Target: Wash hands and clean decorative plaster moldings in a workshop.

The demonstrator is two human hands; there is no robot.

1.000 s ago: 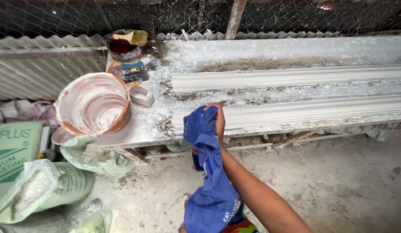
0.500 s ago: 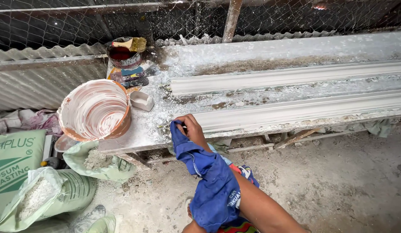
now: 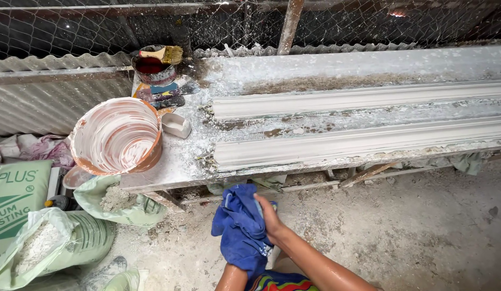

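Note:
My right hand (image 3: 269, 218) grips a crumpled blue cloth (image 3: 240, 229) just below the front edge of the plaster-caked work table (image 3: 169, 167). My left forearm (image 3: 231, 277) rises from the bottom of the view into the cloth, which covers my left hand. Two long white plaster cornice mouldings (image 3: 358, 143) lie lengthwise on the table, beyond my hands.
An orange bucket smeared with white plaster (image 3: 117, 136) stands on the table's left end, beside a small white block (image 3: 176, 125), scrapers (image 3: 169, 96) and a tin with a brush (image 3: 153, 63). Sacks of plaster powder (image 3: 51, 237) sit on the floor at left. Wire mesh and corrugated sheeting back the table.
My right hand has drawn the blue cloth down from the table's front edge toward my body. The cloth is now bunched over my left hand.

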